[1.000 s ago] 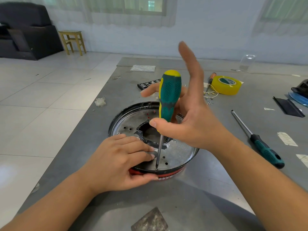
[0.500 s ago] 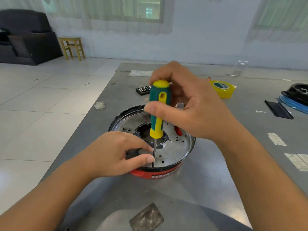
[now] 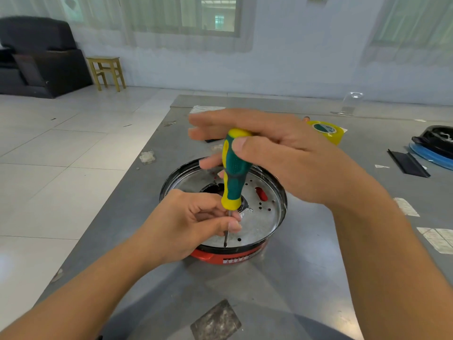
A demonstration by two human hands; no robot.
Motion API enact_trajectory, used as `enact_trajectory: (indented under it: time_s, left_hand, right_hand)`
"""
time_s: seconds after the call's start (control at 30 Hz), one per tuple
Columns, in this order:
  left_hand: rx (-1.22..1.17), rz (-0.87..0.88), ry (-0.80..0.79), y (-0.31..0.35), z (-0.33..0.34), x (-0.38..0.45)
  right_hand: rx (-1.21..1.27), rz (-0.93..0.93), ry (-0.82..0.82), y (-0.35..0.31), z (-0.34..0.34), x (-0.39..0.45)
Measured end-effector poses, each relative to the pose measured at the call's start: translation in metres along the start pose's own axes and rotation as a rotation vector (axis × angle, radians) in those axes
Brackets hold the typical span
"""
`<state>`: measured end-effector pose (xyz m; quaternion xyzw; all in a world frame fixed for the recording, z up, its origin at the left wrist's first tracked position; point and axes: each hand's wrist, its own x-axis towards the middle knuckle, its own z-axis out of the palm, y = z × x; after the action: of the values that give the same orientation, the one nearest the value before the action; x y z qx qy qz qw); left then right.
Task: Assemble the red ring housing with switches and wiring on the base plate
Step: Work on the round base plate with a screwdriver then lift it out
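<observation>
The red ring housing (image 3: 220, 257) lies on the grey table under a round silver base plate (image 3: 266, 217) with a black rim and several small holes. A red part (image 3: 261, 194) shows through a slot in the plate. A green-and-yellow screwdriver (image 3: 235, 173) stands upright, its tip on the plate's near edge. My right hand (image 3: 294, 163) holds its handle between thumb and a lower finger, while the upper fingers stretch out straight to the left. My left hand (image 3: 181, 224) pinches the metal shaft just below the handle, covering the plate's left side.
A yellow tape roll (image 3: 326, 131) lies behind my right hand. At the far right sit a black strip (image 3: 408, 163) and a black part on a blue disc (image 3: 436, 143). Paper labels (image 3: 438, 239) lie right; a grey patch (image 3: 215, 320) lies near. The table's edge runs along the left.
My right hand's fingers, wrapped round the handle half a second ago, have spread out again. My left hand went from gripping the ring's rim to pinching the shaft.
</observation>
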<state>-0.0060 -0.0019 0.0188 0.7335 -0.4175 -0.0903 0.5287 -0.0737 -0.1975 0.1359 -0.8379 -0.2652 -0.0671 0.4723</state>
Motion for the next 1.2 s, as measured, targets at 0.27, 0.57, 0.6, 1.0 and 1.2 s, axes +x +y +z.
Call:
enact_trajectory:
  time_s: [0.27,0.57,0.6,1.0,1.2]
  left_hand:
    - [-0.127,-0.035,-0.054,0.001,0.001,0.005]
    - [-0.022,-0.001,0.016,-0.007,0.002,0.000]
    - [0.026,0.027,0.001,-0.007,0.003,-0.001]
    - [0.375,0.154,-0.146,-0.006,-0.004,0.001]
    - [0.952,0.235,-0.156,-0.017,-0.020,-0.015]
  right_hand:
    - [-0.698,-0.170,0.419,0.003,0.017,0.015]
    - [0.073,-0.019,-0.054,0.007,-0.003,-0.001]
    - [0.045,-0.035,-0.041,0.007,-0.004,-0.001]
    - [-0.082,0.084,0.014,-0.002,0.001,-0.002]
    - [-0.075,0.094,-0.011,-0.005,-0.007,-0.006]
